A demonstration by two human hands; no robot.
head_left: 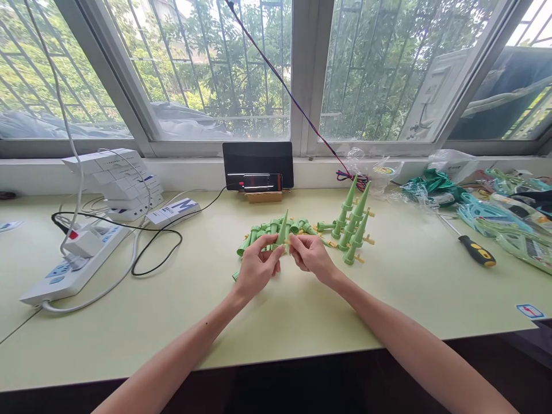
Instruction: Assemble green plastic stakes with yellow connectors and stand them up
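My left hand (257,265) is closed around a green plastic watering spike (283,227), its pointed tip facing up. My right hand (314,257) pinches a small yellow valve piece (288,244) at the right side of that spike; the fingers partly hide where the two meet. Behind both hands lies a pile of loose green spike parts (246,241), with small yellow pieces among them. To the right, several green spikes (356,221) with yellow valves stand upright in rows, points up.
A power strip (41,293) with cables and stacked white boxes (125,184) are at the left. A dark-screened tablet (259,155) with a phone before it stands by the window. At the right lie a screwdriver (476,251) and bagged green and blue plastic items (495,218).
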